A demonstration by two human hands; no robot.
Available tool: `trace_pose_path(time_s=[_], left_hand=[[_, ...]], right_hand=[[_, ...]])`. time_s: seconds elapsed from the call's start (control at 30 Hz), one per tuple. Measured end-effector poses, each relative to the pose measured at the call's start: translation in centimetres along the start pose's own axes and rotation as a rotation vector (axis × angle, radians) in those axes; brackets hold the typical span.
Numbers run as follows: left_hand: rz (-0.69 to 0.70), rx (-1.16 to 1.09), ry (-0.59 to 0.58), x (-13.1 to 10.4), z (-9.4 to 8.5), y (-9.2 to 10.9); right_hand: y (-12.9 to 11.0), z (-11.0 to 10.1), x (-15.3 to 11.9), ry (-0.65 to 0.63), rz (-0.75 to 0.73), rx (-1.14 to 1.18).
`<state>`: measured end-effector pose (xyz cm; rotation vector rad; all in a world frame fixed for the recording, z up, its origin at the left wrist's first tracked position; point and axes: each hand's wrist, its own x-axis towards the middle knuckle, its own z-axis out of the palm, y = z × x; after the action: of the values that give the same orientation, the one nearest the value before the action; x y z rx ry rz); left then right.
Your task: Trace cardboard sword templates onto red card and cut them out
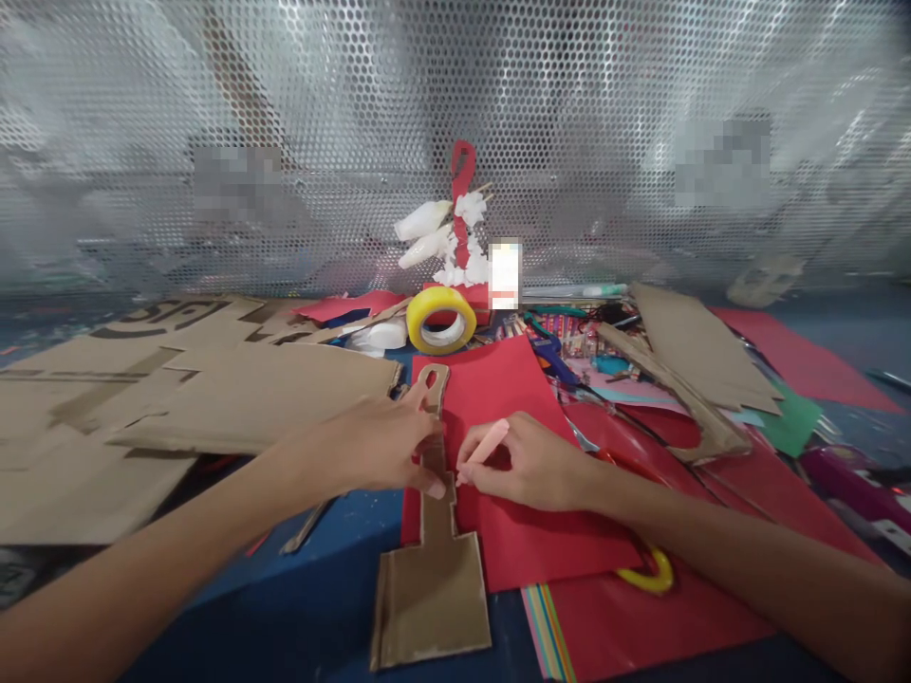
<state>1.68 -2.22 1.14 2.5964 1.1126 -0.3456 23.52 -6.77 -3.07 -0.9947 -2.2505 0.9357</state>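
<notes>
Fingers (pixel 432 484) of the left hand (pixel 370 438) spread wide across the neck of a flat brown cardboard cut-out (pixel 437 522), loop-topped and square-footed, and seem to pin it down. It lies along the left side of a bright red paper sheet (pixel 491 379), its foot jutting past the sheet's near edge onto the blue worktop (pixel 285 617). Across from it, the right hand (pixel 530 465) pinches its fingers narrowly around a slim peach-coloured pen (pixel 491 441), tip beside the cut-out's right edge.

As far as I can judge, the cardboard shape is finished and outlining is under way; I can't make out a drawn line, so how much is left is unclear. The red sheet shows no cut along that shape. Toward the worktop's far edge, a red upright piece with white blossoms (pixel 462 249) has a similar looped top and looks further along. Just nearer stands a yellow ring-shaped roll of tape (pixel 441 295), while brown cardboard sheets (pixel 270 389) crowd the worktop's left side.
</notes>
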Motion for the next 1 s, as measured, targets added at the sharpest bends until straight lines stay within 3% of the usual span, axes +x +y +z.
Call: trace_pose_path(time_s=[0.27,1.0], left_hand=[[0.029,-0.022,0.023,-0.02,0.05,-0.09],[0.008,-0.020,0.006,-0.18,-0.29,0.36]], right_hand=[[0.09,0.17,-0.33,-0.102,0.011,0.064],[0.14,0.59,-0.73,-0.082,-0.010,0.019]])
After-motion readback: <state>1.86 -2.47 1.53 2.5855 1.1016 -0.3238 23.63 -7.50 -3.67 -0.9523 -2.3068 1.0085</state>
